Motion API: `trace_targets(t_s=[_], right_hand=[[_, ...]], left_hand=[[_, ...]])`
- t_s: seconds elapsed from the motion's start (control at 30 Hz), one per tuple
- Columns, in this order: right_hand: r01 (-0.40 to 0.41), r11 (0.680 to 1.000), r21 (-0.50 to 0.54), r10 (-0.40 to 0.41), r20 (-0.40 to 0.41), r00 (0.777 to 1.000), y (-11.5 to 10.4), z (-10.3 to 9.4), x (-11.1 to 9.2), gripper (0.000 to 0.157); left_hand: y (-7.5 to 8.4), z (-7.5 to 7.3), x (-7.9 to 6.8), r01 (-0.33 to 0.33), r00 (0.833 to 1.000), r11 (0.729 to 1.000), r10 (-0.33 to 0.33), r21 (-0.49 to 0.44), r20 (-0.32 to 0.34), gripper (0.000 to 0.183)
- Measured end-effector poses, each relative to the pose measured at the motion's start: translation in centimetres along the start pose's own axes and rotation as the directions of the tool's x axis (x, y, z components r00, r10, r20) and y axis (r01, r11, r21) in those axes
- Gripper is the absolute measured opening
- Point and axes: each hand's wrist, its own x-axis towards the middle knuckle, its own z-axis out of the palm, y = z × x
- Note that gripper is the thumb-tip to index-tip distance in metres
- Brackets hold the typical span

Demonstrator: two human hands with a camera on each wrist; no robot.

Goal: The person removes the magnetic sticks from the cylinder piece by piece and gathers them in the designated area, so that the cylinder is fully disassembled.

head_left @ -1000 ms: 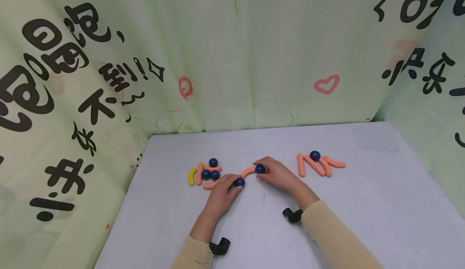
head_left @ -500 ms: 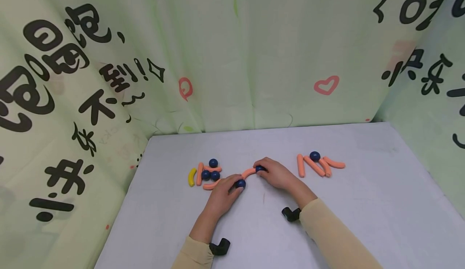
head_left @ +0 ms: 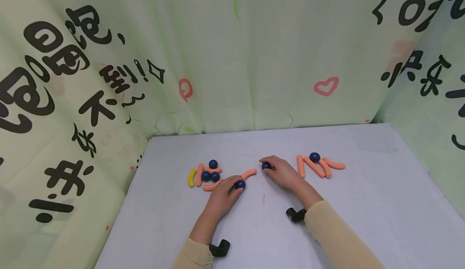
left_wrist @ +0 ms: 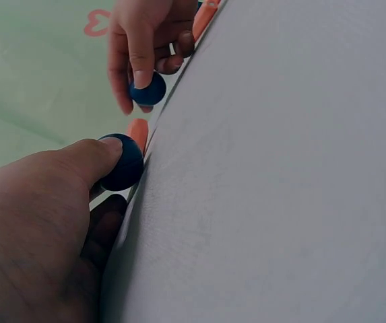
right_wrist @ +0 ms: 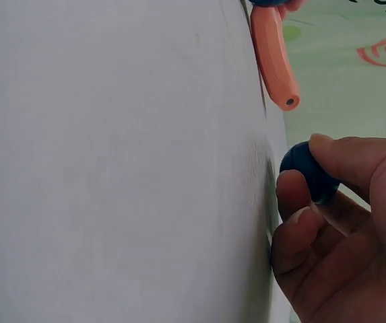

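My left hand (head_left: 222,193) pinches a dark blue ball (head_left: 240,184) low over the white table. From beside that ball a curved orange stick (head_left: 249,174) runs up and to the right. In the right wrist view the free end of this stick (right_wrist: 278,64) shows a small dark hole. A second blue ball (head_left: 266,165) is held between thumb and fingers of my right hand (head_left: 282,175), apart from the stick's end. The left wrist view shows the left thumb on its ball (left_wrist: 124,165), with the right-hand ball (left_wrist: 148,89) farther off.
Left of my left hand lie several orange sticks (head_left: 199,175) and blue balls (head_left: 213,164), beside a yellow curved stick (head_left: 191,178). At the right, several orange sticks (head_left: 314,167) form a zigzag with a blue ball (head_left: 315,157). A printed curtain (head_left: 279,71) borders the table (head_left: 363,220).
The right hand has drawn its blue ball off the end of the curved orange stick, up and to the right, leaving a gap. The left hand stays nearly still with its ball.
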Motion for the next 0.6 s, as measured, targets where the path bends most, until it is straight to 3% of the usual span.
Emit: trace_targets(t_s=[0.27, 0.6], right_hand=[[-0.154, 0.988, 0.028, 0.156, -0.107, 0.982, 1.8, -2.4, -0.4, 0.042], [-0.273, 0.956, 0.106, 0.282, -0.088, 0.955, 3.2, -4.0, -0.2, 0.045]], left_hand=[[0.1, 0.0, 0.1, 0.003, 1.000, 1.000, -0.003, 0.006, 0.004, 0.038], [0.3, -0.1, -0.1, 0.004, 1.000, 1.000, -0.004, 0.000, 0.002, 0.039]])
